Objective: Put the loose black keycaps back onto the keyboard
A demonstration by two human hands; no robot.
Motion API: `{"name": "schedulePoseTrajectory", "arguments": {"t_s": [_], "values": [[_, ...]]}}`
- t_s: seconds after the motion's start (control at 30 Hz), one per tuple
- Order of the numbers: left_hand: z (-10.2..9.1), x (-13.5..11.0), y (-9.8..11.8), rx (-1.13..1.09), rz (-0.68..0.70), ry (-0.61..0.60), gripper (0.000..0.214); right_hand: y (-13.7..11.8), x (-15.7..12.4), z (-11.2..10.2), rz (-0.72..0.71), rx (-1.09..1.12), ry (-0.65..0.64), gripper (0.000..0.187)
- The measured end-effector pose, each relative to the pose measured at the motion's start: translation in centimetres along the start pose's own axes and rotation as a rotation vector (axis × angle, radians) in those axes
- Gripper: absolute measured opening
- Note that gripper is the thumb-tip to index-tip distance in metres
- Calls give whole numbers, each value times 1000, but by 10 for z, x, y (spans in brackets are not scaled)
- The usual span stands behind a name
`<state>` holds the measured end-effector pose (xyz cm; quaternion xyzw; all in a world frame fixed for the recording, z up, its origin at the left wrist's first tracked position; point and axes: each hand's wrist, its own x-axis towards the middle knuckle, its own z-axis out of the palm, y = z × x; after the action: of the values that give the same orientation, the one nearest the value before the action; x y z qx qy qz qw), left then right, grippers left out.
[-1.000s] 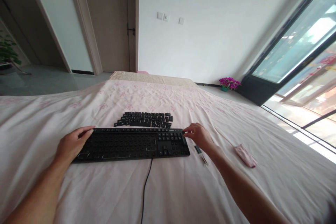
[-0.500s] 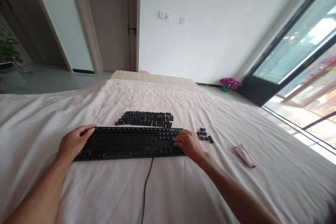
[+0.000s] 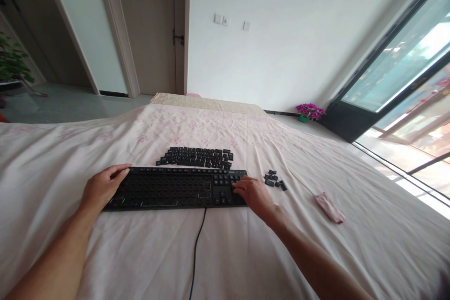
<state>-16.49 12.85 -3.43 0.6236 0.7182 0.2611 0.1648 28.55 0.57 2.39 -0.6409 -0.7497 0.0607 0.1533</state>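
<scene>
A black keyboard [image 3: 161,190] lies flat on the bedsheet, its main block bare of keycaps while keys show along the top row and toward the right side. My left hand [image 3: 104,186] grips its left end, thumb on the upper edge. Over the number pad at the right end, my right hand [image 3: 253,192] has its fingers bent and pressed together; what is between the fingertips is hidden. Just behind the keyboard lies a cluster of loose black keycaps [image 3: 197,157]. To the right of my right hand, a smaller group of loose keycaps [image 3: 271,178] is scattered.
A black cable [image 3: 197,243] runs from the keyboard toward me. On the right of the wrinkled bedsheet [image 3: 140,253] lies a small pink cloth bundle [image 3: 329,207]. Beyond the bed are a pot of purple flowers [image 3: 310,111], a door and a wall.
The view has shifted slightly. Both hands stay at the same places on the keyboard, and the loose keycaps look unchanged.
</scene>
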Motion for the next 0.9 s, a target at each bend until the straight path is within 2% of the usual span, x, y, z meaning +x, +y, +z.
{"name": "schedulePoseTrajectory", "arguments": {"t_s": [0.23,0.5,0.9], "values": [[1,0,-2,0,19,-3,43,-4,-1,-4,-6,-12,-23,23],[0,0,-2,-27,13,-19,42,-2,-5,5,-47,44,14,25],[3,0,-3,-21,43,11,41,-3,-7,0,35,57,1,21]]}}
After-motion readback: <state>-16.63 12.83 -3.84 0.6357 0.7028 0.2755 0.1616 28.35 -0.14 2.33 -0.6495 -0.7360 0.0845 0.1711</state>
